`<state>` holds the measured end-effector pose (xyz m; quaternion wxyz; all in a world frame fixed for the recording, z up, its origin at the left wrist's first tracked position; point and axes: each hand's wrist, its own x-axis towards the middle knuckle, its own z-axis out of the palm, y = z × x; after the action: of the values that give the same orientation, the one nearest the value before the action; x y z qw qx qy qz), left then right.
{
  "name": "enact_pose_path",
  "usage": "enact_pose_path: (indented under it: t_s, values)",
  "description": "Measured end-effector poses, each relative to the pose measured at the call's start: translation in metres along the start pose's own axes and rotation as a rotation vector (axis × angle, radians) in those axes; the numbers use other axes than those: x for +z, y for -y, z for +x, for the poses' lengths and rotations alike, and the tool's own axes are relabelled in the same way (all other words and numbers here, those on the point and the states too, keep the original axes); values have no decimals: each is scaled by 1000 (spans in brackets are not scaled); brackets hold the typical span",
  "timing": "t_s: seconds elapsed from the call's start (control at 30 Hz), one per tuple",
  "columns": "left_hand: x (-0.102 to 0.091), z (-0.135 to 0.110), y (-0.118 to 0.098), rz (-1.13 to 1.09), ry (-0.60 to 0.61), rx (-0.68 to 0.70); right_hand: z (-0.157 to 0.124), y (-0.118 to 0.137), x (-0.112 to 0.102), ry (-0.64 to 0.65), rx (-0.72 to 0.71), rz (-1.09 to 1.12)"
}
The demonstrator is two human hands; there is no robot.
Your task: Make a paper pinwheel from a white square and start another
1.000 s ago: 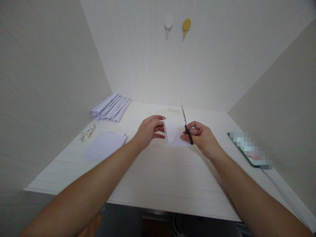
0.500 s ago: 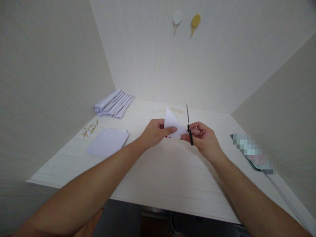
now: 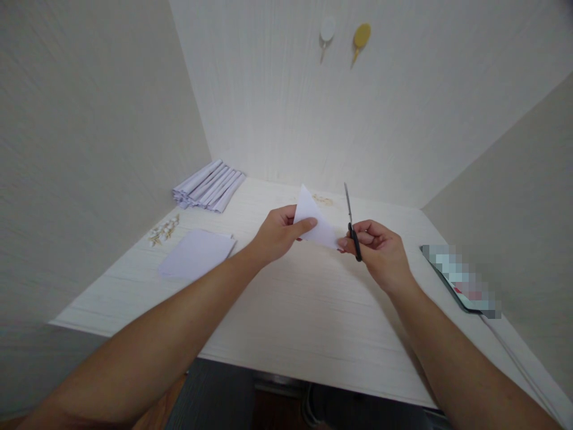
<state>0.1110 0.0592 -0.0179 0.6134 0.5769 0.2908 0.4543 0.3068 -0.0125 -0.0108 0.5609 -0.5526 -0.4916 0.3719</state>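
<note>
A white triangular piece of folded paper is raised above the table, one corner pointing up. My left hand pinches its left side, thumb lying across the front. In my right hand is a pair of scissors with black handles, its blades pointing up and away from the paper. The thumb of that hand is at the paper's lower right corner. Some of the fingers behind the paper are hidden.
Left on the white table lie a stack of white paper and, farther back, a pile of folded paper strips. A phone-like device with a cable lies at the right. Two hooks are on the back wall.
My right hand with the scissors has shifted slightly right, away from my left hand. The paper sits a little higher and shows more of its lower right corner.
</note>
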Motion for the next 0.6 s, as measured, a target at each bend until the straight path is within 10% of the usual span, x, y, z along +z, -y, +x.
enact_pose_path:
  t_s: [0.6]
  values:
    - [-15,3,-14,61,-130,72,3,1,-11,286,156,-155]
